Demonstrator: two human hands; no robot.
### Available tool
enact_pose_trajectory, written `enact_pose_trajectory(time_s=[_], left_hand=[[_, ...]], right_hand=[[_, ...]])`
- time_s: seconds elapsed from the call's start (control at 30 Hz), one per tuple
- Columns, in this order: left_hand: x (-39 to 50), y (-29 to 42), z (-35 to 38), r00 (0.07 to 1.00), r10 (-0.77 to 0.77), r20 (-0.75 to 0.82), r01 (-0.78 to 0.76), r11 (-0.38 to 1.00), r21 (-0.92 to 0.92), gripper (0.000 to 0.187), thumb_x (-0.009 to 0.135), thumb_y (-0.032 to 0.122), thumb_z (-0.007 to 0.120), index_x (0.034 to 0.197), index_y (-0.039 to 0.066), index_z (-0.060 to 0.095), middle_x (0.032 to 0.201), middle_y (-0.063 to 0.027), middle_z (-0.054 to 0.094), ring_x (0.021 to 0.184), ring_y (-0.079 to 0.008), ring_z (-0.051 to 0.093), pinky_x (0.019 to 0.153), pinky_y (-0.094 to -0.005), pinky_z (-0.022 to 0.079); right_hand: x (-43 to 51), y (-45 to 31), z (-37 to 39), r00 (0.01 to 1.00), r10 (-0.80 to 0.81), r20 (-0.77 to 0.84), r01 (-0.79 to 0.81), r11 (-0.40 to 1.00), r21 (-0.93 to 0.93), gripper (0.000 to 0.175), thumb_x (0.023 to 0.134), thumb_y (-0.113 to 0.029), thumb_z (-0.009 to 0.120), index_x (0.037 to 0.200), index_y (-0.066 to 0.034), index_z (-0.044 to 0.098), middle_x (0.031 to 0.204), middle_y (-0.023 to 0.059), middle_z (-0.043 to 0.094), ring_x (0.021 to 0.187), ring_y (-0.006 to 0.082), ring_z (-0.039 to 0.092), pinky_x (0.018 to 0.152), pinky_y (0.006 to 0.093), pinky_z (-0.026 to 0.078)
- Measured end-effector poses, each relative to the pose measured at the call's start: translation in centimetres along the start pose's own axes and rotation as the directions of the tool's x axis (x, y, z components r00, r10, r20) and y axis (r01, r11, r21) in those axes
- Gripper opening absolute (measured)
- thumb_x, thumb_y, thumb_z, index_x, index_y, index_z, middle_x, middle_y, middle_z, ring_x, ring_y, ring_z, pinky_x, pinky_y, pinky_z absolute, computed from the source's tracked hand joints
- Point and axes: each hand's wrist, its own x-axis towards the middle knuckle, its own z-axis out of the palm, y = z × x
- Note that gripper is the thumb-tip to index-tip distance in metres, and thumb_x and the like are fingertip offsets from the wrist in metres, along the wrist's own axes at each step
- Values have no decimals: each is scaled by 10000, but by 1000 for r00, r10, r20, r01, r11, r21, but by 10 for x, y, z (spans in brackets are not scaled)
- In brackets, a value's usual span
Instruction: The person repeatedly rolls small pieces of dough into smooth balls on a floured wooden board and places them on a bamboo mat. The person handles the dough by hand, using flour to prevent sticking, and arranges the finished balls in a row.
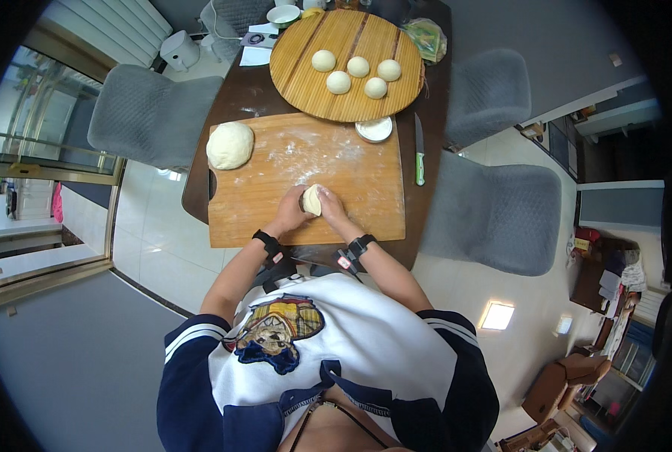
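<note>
Between my two hands is a small piece of pale dough (313,201), held just above the near part of a floured wooden cutting board (257,220). My left hand (289,210) grips its left side, and my right hand (332,207) closes on its right side with floury fingers. A large ball of dough (230,146) rests at the board's far left corner. Beyond the board, several round dough balls (338,82) sit on a round slatted tray (296,62), whose near edge overlaps the board.
A small bowl of white flour (374,130) stands at the board's far right. Right of the board, a knife with a green-and-white handle (419,152) lies on the dark table (432,113). Grey chairs (491,214) flank the table. A white bowl (283,16) and a plastic bag (428,39) are farther back.
</note>
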Motion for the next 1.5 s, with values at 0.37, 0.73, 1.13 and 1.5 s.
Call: enact_pose_trajectory(time_s=[0.37,0.73,1.13,1.5], left_hand=[[-17,-11,-13,995,95,-5,-93,977,190,627,692,31,840,1266,26,586,1114,-114,657,1030,-210,639,892,-343,535],[7,-52,-24,895,-365,257,444,792,-419,565,803,-46,738,1328,38,547,1056,-60,646,805,-121,631,666,-260,536],[-10,-27,-31,917,384,-110,-391,919,-46,348,733,-12,736,1054,13,604,979,-155,615,865,-330,630,747,-379,520],[27,-35,-46,951,-195,241,270,904,-332,265,803,115,791,1004,27,643,800,-83,680,686,-196,652,615,-340,515]], right_hand=[[19,-18,46,924,-187,-334,-119,690,-714,483,1021,-335,433,872,37,702,968,262,695,978,435,625,884,496,466],[36,-1,48,696,-701,-156,98,307,-946,256,948,-212,555,809,-19,651,850,164,649,845,375,596,767,504,456],[4,-4,62,747,-439,-499,-152,619,-771,381,1014,-277,493,821,-4,674,831,192,673,761,389,610,724,476,481],[32,-3,52,677,-482,-557,-34,735,-677,415,1020,-286,485,780,3,660,815,203,661,785,388,613,753,469,477]])
